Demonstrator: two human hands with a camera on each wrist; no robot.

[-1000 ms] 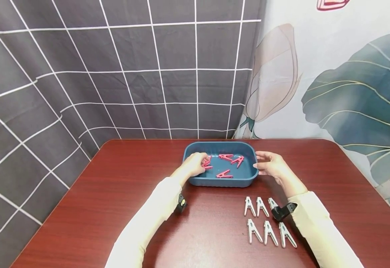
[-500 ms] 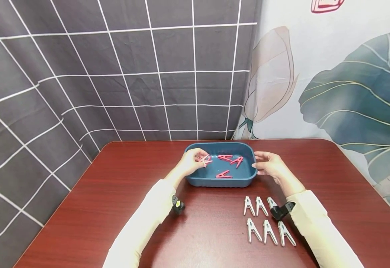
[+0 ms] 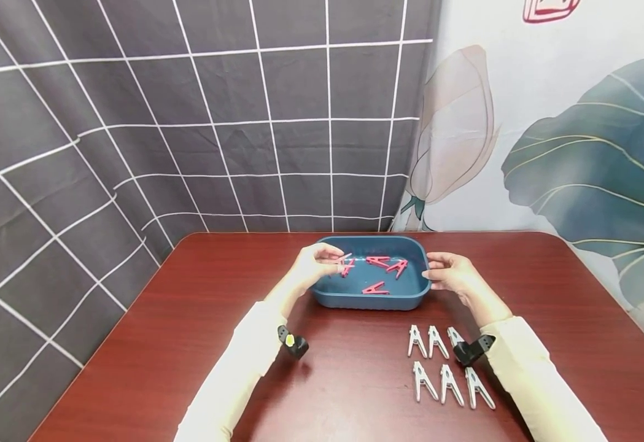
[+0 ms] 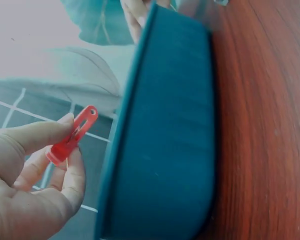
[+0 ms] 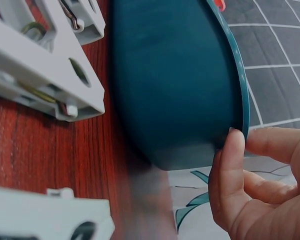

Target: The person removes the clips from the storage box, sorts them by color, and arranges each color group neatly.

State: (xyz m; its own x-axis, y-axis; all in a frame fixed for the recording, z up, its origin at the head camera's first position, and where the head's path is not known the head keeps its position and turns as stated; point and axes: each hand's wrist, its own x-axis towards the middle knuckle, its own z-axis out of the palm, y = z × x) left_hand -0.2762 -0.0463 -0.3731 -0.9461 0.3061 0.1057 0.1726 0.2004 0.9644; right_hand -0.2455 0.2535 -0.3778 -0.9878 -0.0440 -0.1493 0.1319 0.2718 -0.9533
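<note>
Between thumb and fingers, my left hand [image 3: 316,265] pinches a pinkish-red clothespin [image 4: 72,135], raised above the rim at the left end of a blue rectangular bin [image 3: 368,301]. Several more clothespins of that colour lie spread on the bin's floor, one of them [image 3: 376,288] near the front wall. My right hand [image 3: 450,273] is at the bin's right end. In the right wrist view its thumb and a finger pinch the rim of the bin [image 5: 180,75].
Several white clothespins stand in two rows on the reddish-brown table [image 3: 189,319], in front of the bin; one [image 3: 455,336] is partly hidden by the right wrist camera [image 3: 472,350]. Behind the table hang a grey grid curtain [image 3: 299,147] and a floral cloth [image 3: 520,153].
My left hand has come up from the bin's floor and moved left, lifting a pinkish-red clothespin. The right hand stays on the bin's right end.
</note>
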